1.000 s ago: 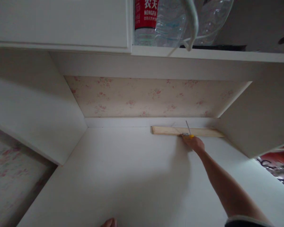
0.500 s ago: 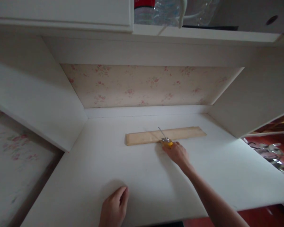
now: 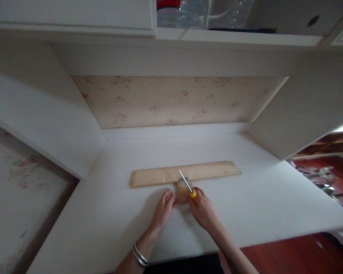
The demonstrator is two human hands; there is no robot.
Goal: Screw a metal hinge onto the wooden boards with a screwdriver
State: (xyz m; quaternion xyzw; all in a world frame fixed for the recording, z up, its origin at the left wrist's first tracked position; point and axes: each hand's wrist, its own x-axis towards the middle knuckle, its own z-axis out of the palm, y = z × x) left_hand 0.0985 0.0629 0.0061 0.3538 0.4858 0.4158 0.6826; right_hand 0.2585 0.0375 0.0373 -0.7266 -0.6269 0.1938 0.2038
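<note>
Head: screwdriver (image 3: 192,194) over hinge (image 3: 181,181), bottles (image 3: 188,15) above

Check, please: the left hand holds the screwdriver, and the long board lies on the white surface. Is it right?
No: in the head view, the right hand, not the left hand, holds the screwdriver. The long board lies on the white surface.

screwdriver handle (image 3: 193,195) partly hidden, bottles (image 3: 188,15) cut off
</note>
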